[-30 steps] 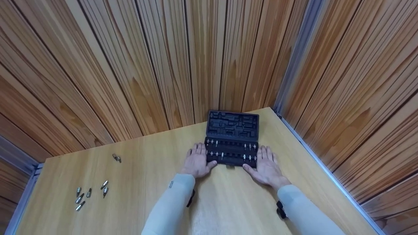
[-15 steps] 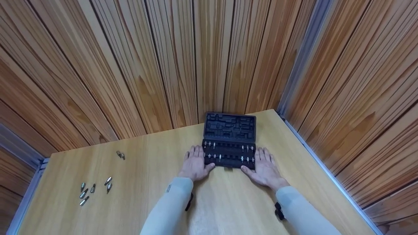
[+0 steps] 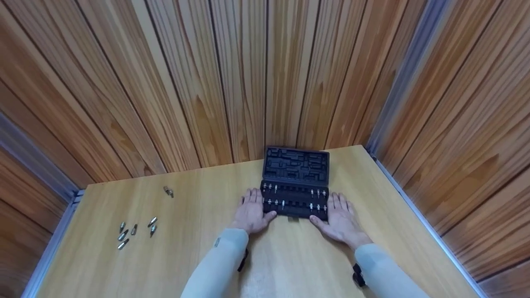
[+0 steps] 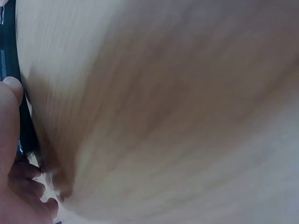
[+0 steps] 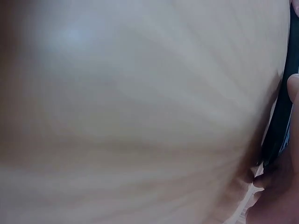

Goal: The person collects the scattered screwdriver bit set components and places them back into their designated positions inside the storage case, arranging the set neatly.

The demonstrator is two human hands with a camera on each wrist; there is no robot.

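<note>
While both hands rest on the desk (image 3: 296,260), the black case (image 3: 295,183) lies between them, its long axis running left to right. The left hand (image 3: 249,213) is at its left end and the right hand (image 3: 339,219) at its right end, so neither is clearly nearer. Each hand has straight fingers pointing to the far side, held close together, and a thumb turned inward to touch the near edge; neither pinches anything.

The lid (image 3: 296,165) stands open on the far side. Metal bits (image 3: 283,204) sit in two rows at the left and right of the tray, with bare slots in the middle. Well to the left, nearer the left hand, eight loose bits (image 3: 133,229) lie on the wood: six together and two farther off.

The desk is pale and smooth. Behind it stands a plank wall (image 3: 232,82), close to the lid; another plank wall (image 3: 468,124) rises on the right, beyond a metal rail (image 3: 426,216).
</note>
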